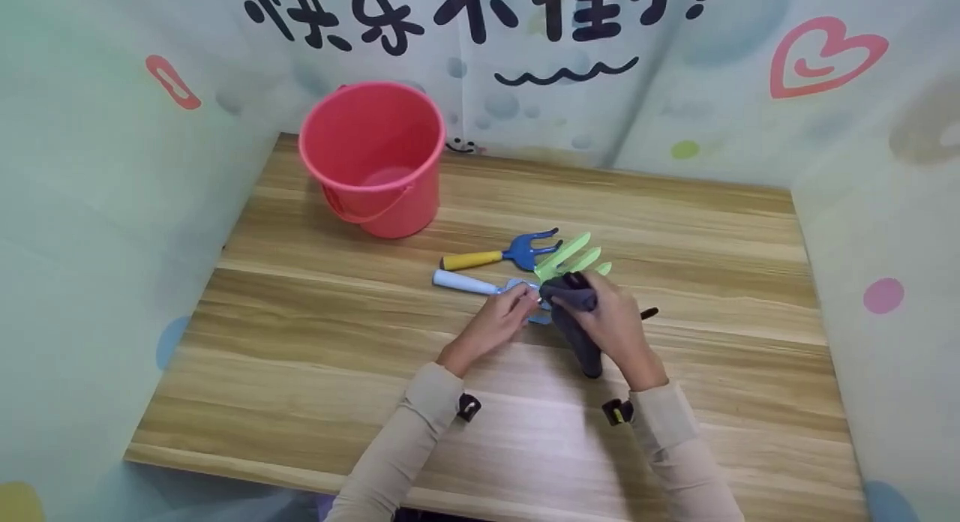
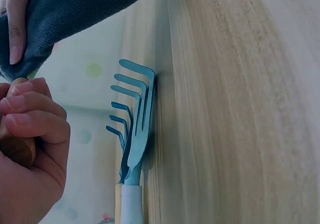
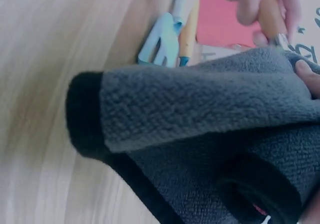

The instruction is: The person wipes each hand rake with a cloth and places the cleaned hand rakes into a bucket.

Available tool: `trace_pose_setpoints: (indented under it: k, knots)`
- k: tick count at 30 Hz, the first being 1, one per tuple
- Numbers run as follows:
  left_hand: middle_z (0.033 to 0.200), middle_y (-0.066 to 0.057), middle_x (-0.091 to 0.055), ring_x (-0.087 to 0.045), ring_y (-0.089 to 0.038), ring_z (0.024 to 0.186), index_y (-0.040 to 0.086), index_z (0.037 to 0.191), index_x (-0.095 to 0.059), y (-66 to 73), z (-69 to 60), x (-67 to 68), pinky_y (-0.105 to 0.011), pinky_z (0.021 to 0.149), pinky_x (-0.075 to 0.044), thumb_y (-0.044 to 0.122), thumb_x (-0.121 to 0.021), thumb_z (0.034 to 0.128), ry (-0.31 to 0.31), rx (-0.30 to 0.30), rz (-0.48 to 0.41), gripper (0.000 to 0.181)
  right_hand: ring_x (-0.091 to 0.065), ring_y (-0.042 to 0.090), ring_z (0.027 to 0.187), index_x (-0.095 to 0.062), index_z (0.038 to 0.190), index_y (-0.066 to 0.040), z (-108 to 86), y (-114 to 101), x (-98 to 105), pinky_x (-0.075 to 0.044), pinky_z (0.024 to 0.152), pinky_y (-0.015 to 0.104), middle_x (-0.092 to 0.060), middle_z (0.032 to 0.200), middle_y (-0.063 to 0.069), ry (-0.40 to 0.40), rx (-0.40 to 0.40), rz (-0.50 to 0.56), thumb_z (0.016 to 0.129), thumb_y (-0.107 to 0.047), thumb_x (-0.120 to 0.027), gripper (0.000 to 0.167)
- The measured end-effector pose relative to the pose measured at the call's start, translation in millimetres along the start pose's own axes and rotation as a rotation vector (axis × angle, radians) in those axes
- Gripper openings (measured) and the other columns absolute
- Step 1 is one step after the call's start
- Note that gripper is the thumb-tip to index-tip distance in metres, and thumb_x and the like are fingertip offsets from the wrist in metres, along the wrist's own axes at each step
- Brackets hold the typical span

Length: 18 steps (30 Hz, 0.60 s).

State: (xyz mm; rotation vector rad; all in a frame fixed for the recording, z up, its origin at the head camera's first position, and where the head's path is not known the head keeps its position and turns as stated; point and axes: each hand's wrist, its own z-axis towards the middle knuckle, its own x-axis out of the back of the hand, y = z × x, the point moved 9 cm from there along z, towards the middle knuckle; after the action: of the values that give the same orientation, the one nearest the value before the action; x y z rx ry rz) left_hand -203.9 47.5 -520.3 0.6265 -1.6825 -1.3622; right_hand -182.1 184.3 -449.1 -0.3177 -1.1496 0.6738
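My left hand grips the wooden handle of a green hand fork, its fingers curled round it in the left wrist view. A dark grey towel with black edging is bunched in my right hand, against the tool where handle and green head meet. Part of the towel hangs down towards me. The green tines stick out beyond the towel, over the table. In the right wrist view the towel covers much of the right hand.
Left of the hands lie a light-blue hand rake and a blue hand rake with a yellow handle, side by side on the wooden table. A red bucket stands at the back left. Printed cloth walls enclose the table's back and sides.
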Motion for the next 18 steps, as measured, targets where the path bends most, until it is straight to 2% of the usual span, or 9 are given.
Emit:
trace_pose_setpoints:
  k: [5,8,12,15,18]
  knots:
    - [0.069,0.005,-0.042,-0.043,-0.009,0.063,0.007,0.098,-0.051,4.1,-0.6,-3.5,-0.021,0.059,-0.036,0.029,-0.043,0.0993,-0.026,-0.045,0.077,0.024,-0.065,0.035,0.075,-0.058,0.093,-0.005,0.9,-3.4,-2.1,-0.05,0.061,0.049,-0.066,0.087,0.014,0.048,0.007,-0.09,0.077,-0.028,-0.076,0.033]
    - [0.078,0.003,-0.047,-0.046,-0.01,0.076,0.009,0.1,-0.052,5.6,-0.6,-5.0,-0.024,0.069,-0.039,0.029,-0.046,0.0982,-0.023,-0.074,0.152,0.021,-0.065,0.036,0.074,-0.058,0.094,-0.005,2.3,-3.3,-1.3,-0.05,0.06,0.05,-0.066,0.086,0.014,0.076,-0.017,-0.133,0.078,-0.029,-0.075,0.033]
    - [0.095,-0.001,-0.057,-0.051,-0.013,0.091,0.011,0.112,-0.055,4.9,-1.3,-8.8,-0.03,0.083,-0.044,0.032,-0.047,0.0973,-0.034,-0.072,0.222,0.026,-0.064,0.038,0.07,-0.058,0.095,-0.004,5.2,-2.8,-0.4,-0.049,0.057,0.051,-0.066,0.084,0.016,0.086,-0.069,-0.157,0.079,-0.029,-0.074,0.034]
    - [0.1,-0.004,-0.06,-0.052,-0.014,0.091,0.012,0.116,-0.055,5.3,-1.7,-9.2,-0.032,0.084,-0.045,0.033,-0.048,0.0969,-0.021,-0.064,0.264,0.029,-0.063,0.04,0.069,-0.057,0.097,-0.002,6.5,-0.3,-0.5,-0.048,0.057,0.052,-0.066,0.082,0.02,0.079,-0.132,-0.162,0.078,-0.028,-0.074,0.036]
    - [0.098,-0.004,-0.06,-0.052,-0.014,0.087,0.013,0.116,-0.056,7.1,-2.3,-9.0,-0.032,0.079,-0.045,0.034,-0.048,0.0967,-0.003,-0.064,0.317,0.03,-0.063,0.042,0.069,-0.057,0.101,0.0,5.4,5.6,-0.5,-0.048,0.058,0.052,-0.066,0.084,0.023,0.073,-0.212,-0.153,0.077,-0.028,-0.074,0.041]
